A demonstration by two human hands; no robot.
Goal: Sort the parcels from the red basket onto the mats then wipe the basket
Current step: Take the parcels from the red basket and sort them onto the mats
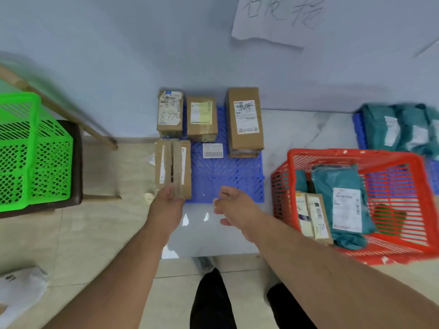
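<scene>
Cardboard boxes (pixel 173 167), plastic lattice basket (pixel 351 155), glossy floor (pixel 209 233)

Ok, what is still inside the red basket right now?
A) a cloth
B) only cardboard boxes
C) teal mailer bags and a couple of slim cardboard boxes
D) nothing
C: the red basket holds teal mailer bags beside slim cardboard boxes.

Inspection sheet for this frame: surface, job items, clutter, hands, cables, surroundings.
Surface: tiled floor; blue mat at the wall.
Job's things: cardboard boxes and a small white parcel on the blue mat; red basket holds teal bags and flat boxes; more teal bags on a second mat.
Clutter: white bag.
Hands: left hand holds upright boxes; right hand loosely curled, holds nothing.
Cables: nothing seen.
Surroundings: green basket, handwritten wall sign.
</scene>
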